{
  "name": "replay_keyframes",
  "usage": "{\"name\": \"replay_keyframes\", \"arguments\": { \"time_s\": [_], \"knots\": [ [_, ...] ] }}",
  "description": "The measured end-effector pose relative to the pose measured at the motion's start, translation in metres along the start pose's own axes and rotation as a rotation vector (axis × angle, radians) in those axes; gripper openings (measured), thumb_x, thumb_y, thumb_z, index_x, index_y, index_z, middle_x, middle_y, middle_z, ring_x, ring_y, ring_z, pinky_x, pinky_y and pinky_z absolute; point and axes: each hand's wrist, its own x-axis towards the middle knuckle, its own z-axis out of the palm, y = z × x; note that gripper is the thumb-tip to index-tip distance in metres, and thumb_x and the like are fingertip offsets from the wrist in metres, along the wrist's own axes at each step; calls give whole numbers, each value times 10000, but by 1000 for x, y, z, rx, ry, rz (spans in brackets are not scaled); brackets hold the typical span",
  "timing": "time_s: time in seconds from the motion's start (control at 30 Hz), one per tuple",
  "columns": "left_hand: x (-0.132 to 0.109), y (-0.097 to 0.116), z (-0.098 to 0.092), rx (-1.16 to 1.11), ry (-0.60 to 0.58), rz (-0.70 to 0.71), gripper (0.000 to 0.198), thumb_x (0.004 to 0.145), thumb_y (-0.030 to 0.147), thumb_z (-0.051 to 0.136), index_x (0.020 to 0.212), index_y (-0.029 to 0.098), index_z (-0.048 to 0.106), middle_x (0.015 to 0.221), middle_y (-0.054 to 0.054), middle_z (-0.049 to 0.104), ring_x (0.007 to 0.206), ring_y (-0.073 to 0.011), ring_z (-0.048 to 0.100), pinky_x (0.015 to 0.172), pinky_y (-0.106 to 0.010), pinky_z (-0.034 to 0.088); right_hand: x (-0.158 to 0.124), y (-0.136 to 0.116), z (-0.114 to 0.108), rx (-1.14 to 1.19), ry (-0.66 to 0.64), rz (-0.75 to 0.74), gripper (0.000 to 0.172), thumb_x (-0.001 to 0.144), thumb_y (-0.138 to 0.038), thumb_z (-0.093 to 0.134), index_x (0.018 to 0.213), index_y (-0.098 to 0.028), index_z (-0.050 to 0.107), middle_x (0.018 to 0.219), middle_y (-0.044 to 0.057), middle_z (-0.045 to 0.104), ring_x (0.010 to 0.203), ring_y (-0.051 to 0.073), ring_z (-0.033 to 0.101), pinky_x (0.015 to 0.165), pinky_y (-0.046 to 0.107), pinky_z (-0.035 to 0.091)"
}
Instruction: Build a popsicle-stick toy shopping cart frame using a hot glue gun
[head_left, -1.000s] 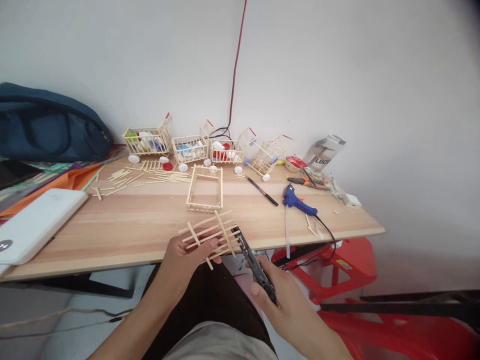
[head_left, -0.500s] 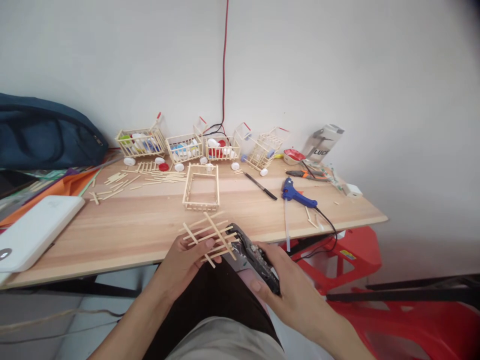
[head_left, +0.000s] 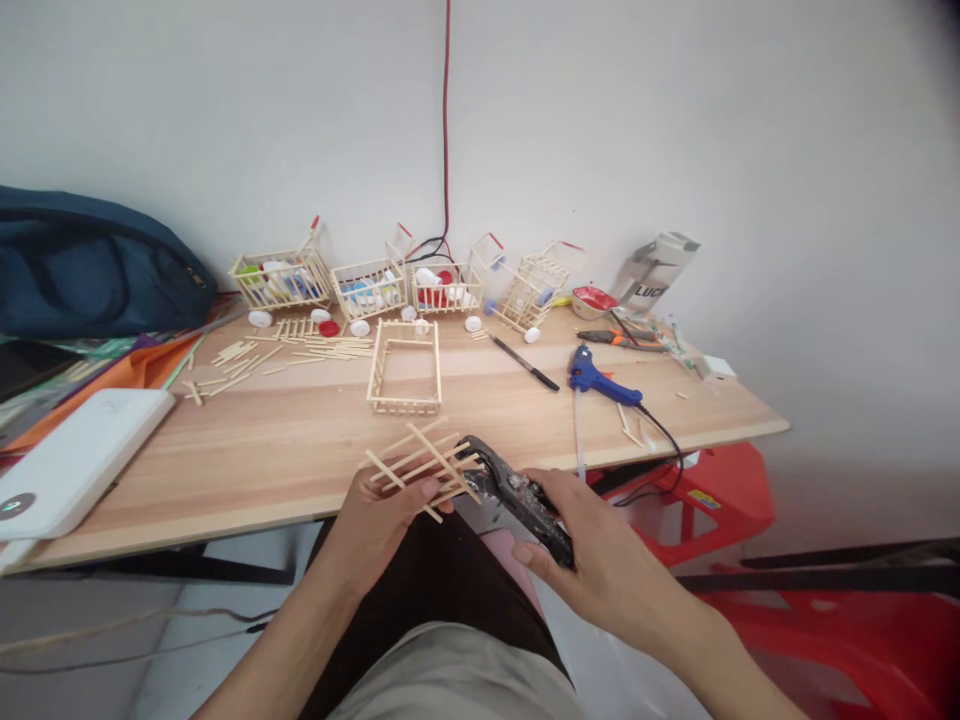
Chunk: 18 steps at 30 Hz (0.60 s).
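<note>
My left hand [head_left: 394,510] pinches a small lattice of thin wooden sticks [head_left: 424,462], held tilted just off the table's front edge. In my right hand [head_left: 581,540] is a dark, worn pair of cutting pliers [head_left: 525,503]. The pliers' jaws meet the right side of the lattice, around its stick ends; whether they touch a stick I cannot tell. Behind the lattice, an open box frame made of sticks [head_left: 373,385] rests on the table.
Stick-built toy carts [head_left: 277,285] line the wall. Loose sticks [head_left: 330,350] lie before them. A pen [head_left: 525,363], a blue glue gun [head_left: 600,380] and orange-handled pliers [head_left: 619,340] are to the right. A white power bank [head_left: 90,455] sits left; a red stool [head_left: 720,500] stands below the table.
The view has shifted slightly. The lattice stays in my left hand and the pliers in my right, with the jaws still at the lattice's right side.
</note>
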Motion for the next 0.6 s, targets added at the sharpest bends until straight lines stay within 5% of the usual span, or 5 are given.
{"name": "replay_keyframes", "arguments": {
  "time_s": [0.6],
  "knots": [
    [-11, -13, 24, -140, 131, 20, 160, 720, 198, 811, 876, 191, 774, 895, -26, 761, 817, -153, 695, 659, -209, 577, -6, -1, -7, -19, -5, 54, 306, 910, -448, 527, 1092, -207, 580, 953, 78, 686, 848, 255, 639, 704, 334, 446]
  ]
}}
